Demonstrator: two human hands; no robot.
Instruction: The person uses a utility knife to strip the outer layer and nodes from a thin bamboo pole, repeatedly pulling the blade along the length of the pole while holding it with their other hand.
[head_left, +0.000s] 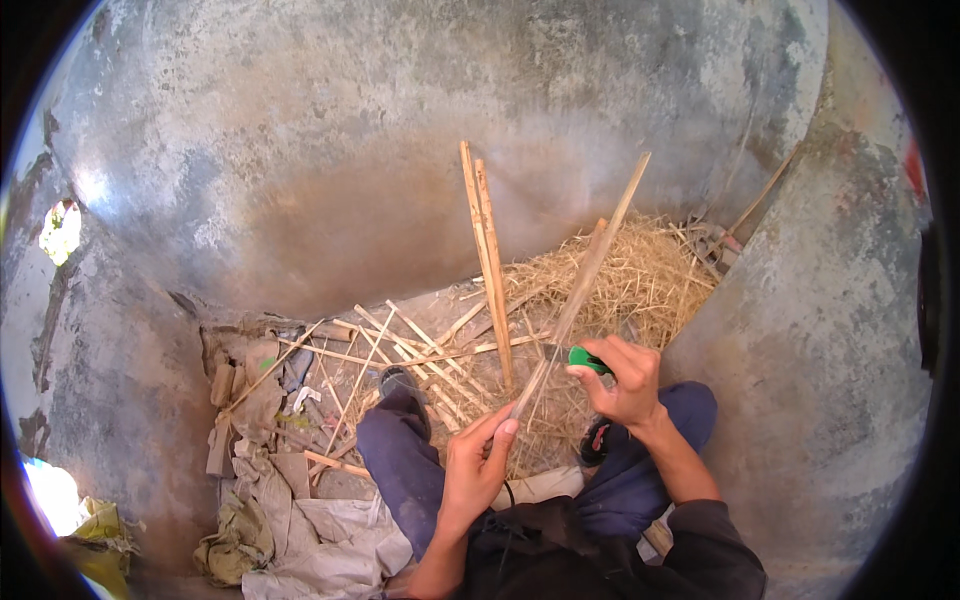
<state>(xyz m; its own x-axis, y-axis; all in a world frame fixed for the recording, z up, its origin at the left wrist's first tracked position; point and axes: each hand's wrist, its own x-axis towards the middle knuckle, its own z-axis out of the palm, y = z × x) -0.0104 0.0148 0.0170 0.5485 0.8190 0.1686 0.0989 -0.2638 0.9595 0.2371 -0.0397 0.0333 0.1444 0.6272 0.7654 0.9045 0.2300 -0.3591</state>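
My left hand (472, 470) is closed around the near end of a long, pale wooden strip (587, 280), which slants up and away to the right toward the wall. In my closed right hand (627, 382) is a knife with a green handle (588, 361). Its short dark blade lies against or right beside the strip, a little beyond my left fingers; whether it cuts in cannot be told. Two more long strips (487, 250) lean on the wall just left of the held one. My fingers hide the strip's lower end.
A heap of straw-like shavings (640, 270) lies at the far right of the floor. Several thin sticks (430, 360) are scattered left of centre. Crumpled cloth sacks (330, 540) lie at the lower left. Grey plastered walls (380, 150) close in on the far side and both sides.
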